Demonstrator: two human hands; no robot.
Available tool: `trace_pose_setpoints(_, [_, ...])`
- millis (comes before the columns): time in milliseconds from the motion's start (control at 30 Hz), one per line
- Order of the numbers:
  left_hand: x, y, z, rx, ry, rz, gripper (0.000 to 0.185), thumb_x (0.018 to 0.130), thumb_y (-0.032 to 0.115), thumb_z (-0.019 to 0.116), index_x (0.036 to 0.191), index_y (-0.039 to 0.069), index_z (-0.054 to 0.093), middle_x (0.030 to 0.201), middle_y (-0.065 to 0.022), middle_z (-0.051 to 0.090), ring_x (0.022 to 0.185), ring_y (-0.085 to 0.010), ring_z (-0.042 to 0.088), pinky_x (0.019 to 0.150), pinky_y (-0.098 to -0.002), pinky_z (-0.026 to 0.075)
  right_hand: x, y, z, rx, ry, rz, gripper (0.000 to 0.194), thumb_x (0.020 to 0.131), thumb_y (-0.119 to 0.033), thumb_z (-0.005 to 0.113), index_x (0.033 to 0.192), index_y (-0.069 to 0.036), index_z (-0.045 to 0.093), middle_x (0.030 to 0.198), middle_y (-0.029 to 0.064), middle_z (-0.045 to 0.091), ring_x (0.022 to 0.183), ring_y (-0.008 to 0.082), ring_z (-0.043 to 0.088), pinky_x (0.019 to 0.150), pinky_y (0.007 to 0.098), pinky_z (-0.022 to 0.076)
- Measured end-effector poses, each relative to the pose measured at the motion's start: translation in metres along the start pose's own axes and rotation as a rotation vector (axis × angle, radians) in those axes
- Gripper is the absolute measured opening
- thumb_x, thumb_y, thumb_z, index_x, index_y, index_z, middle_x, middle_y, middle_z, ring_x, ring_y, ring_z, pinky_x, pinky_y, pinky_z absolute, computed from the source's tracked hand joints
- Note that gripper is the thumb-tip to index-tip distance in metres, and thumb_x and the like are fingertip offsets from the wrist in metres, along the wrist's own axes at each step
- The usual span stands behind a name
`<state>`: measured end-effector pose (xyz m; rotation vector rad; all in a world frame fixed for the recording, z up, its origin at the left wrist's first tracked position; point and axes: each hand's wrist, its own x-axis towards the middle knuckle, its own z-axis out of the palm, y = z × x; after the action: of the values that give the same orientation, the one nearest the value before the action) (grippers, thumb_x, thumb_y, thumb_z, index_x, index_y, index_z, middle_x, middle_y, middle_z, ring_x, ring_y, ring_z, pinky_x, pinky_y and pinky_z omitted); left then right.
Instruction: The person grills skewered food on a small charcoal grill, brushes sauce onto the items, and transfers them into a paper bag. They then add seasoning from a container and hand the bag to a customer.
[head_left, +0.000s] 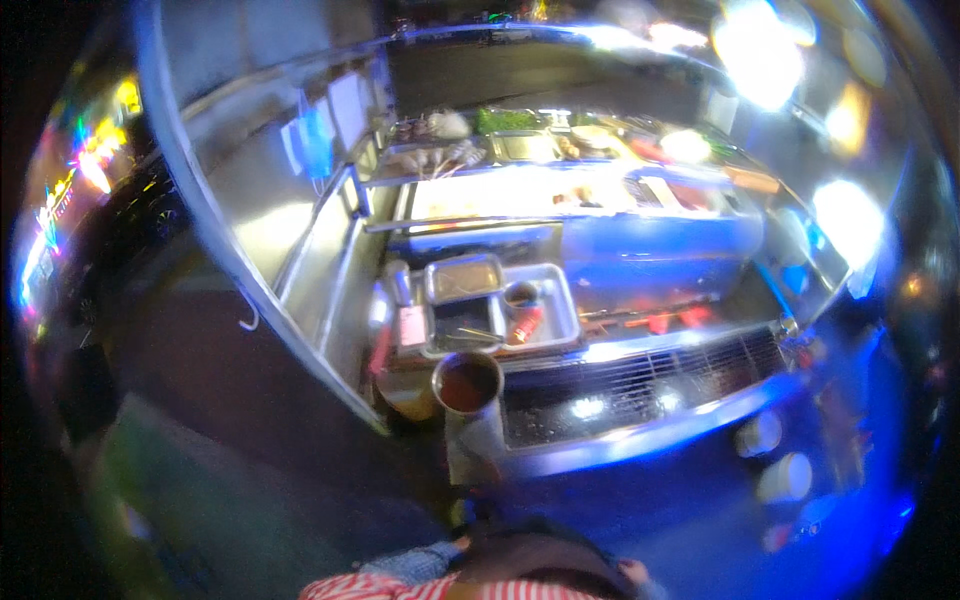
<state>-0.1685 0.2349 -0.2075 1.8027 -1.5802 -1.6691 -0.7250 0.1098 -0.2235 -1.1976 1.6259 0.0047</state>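
Note:
Low at the bottom of the head view, my left hand (463, 542) shows only as a small patch past a grey-blue sleeve, beside the dark apron (536, 559) at my waist. On the apron's other side my right hand (634, 571) is partly visible. Fingers of both are too small and blurred to read. Ahead of me a round metal container (469, 384) with dark reddish-brown contents stands at the near corner of the stall. Just beyond it, a white tray (570, 300) carries a dark cup (520, 295) and a red can or bottle (526, 325).
A grill with metal bars (645, 382) runs along the near side. Behind stand a brightly lit counter (517, 191), skewered food and greens (510, 120). A metal post (217, 217) with a hook slants down at left. White buckets (785, 478) are at lower right.

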Motion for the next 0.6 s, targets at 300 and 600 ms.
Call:
trace_pose_setpoints(300, [0.054, 0.073, 0.122, 0.197, -0.161, 0.041, 0.033, 0.093, 0.029, 0.061, 0.121, 0.013, 0.070, 0.116, -0.0172, 0.071, 0.103, -0.0365, 0.069, 0.084, -0.0480, 0.057, -0.057, 0.046, -0.117, 0.225, 0.171, 0.052, 0.031, 0.089, -0.013, 0.070, 0.116, 0.002, 0.072, 0.088, 0.0132, 0.074, 0.072, 0.0249, 0.072, 0.061, 0.0390, 0.0592])
trace_pose_setpoints(600, [0.055, 0.102, 0.171, 0.409, -0.206, -0.043, 0.033, 0.093, 0.028, 0.061, 0.121, 0.013, 0.069, 0.117, -0.0176, 0.070, 0.105, -0.0368, 0.068, 0.085, -0.0482, 0.056, -0.048, 0.240, -0.137, -0.344, 0.182, -0.022, 0.034, 0.094, -0.034, 0.063, 0.105, -0.005, 0.076, 0.094, 0.0150, 0.076, 0.087, 0.0333, 0.072, 0.077, 0.0449, 0.0573])
